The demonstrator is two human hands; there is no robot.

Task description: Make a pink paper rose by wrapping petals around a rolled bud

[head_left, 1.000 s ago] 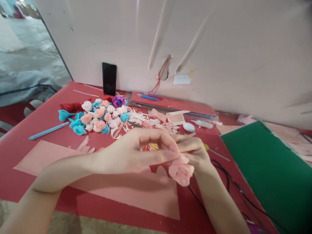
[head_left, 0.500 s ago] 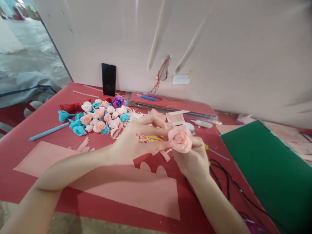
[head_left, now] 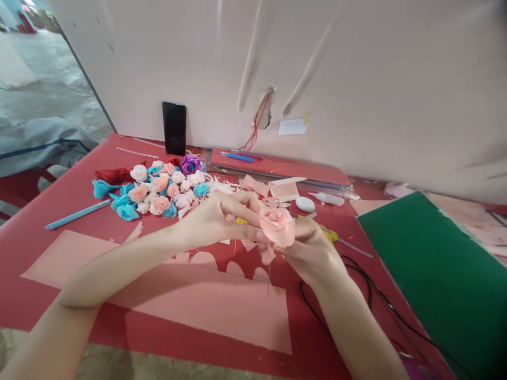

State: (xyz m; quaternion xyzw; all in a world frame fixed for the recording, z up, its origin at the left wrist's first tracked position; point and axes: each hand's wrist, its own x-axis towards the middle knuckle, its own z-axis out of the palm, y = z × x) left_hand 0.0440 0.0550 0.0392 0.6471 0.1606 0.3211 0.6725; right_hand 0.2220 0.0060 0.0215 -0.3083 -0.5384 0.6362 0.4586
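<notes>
A pink paper rose (head_left: pixel 278 226) is held above the table between both hands, its layered petals facing up toward me. My left hand (head_left: pixel 222 221) pinches its left side, fingertips pressed at the petals. My right hand (head_left: pixel 312 245) grips the flower from the right and below; its fingertips are partly hidden behind the bloom. Beneath them lies a long sheet of pink crepe paper (head_left: pixel 206 303) with rounded petal shapes (head_left: pixel 235 269) at its far edge. Part of a yellow glue gun (head_left: pixel 329 234) shows behind my right hand.
A pile of finished paper flowers (head_left: pixel 160 204) lies left of centre, near a light-blue stick (head_left: pixel 77 214). A phone (head_left: pixel 175 128) leans on the back panel. A white glue bottle (head_left: pixel 327 198), a green board (head_left: pixel 439 279) and a black cable (head_left: pixel 368 285) are to the right.
Both hands have shifted slightly left with the rose, which is tilted differently and shows more of its outer petals. More of the yellow glue gun is visible.
</notes>
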